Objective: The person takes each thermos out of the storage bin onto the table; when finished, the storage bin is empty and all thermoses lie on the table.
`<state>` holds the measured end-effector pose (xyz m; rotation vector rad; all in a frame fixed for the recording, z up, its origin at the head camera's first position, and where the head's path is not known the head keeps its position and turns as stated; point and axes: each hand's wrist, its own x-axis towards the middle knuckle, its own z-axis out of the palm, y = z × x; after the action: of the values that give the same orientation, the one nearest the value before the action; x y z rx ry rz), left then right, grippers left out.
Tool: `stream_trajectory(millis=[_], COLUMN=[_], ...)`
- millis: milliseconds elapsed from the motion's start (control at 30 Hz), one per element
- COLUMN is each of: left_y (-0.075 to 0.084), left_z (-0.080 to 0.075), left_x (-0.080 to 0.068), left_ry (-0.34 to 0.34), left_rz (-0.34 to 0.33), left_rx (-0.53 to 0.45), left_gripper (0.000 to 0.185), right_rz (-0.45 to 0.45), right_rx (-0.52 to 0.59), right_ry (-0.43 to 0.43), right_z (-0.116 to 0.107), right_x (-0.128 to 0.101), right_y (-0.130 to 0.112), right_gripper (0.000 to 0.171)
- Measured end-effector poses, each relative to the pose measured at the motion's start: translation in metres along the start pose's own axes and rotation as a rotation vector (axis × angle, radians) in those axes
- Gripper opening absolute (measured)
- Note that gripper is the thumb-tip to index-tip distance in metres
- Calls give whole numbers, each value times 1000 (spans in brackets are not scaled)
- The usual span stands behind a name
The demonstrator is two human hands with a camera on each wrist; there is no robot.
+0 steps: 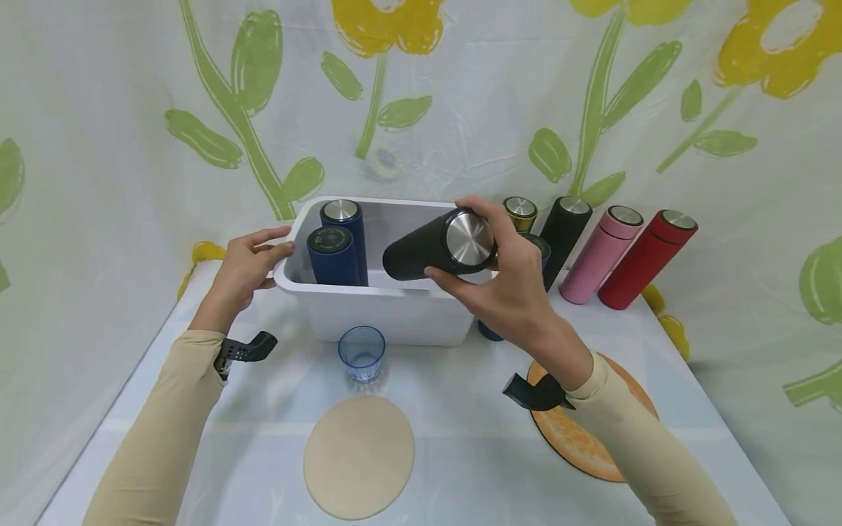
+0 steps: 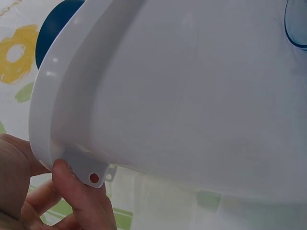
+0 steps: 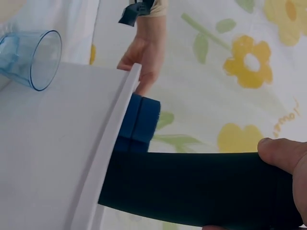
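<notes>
In the head view my right hand [image 1: 509, 270] grips a black thermos [image 1: 421, 248] by its silver-capped end. The thermos is tilted over the white bin [image 1: 388, 314], its lower end pointing left; the right wrist view shows that black thermos [image 3: 201, 187] reaching past the bin's rim. My left hand [image 1: 246, 267] holds the bin's left rim, and in the left wrist view its thumb and fingers pinch the rim beside a small tab [image 2: 88, 167]. Two blue thermoses [image 1: 331, 252] stand inside the bin at its left end.
Right of the bin stand a black thermos [image 1: 566, 237], a pink thermos [image 1: 601, 256], a red thermos [image 1: 647, 259] and a gold-topped one [image 1: 520, 210]. A blue glass [image 1: 362, 354] is before the bin, with a beige round mat [image 1: 359, 459] nearer and an orange round mat [image 1: 592, 438] at right.
</notes>
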<state>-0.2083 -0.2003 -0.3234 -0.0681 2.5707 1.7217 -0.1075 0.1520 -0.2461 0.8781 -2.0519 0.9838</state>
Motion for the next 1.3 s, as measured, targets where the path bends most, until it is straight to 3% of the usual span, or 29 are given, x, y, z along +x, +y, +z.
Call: stream_trajectory(millis=[433, 1033, 1300], left_y=[-3, 0, 0], left_z=[-1, 2, 1], left_x=[1, 2, 3], left_ry=[-1, 1, -2], left_rz=[-15, -16, -28], left_rx=[-14, -8, -10], left_gripper=[56, 53, 53], right_rz=[-49, -51, -96], right_rx=[51, 36, 140], right_ry=[78, 191, 284], right_z=[-25, -49, -62], right_x=[-10, -32, -43], right_y=[-21, -37, -43], right_gripper=[81, 70, 70])
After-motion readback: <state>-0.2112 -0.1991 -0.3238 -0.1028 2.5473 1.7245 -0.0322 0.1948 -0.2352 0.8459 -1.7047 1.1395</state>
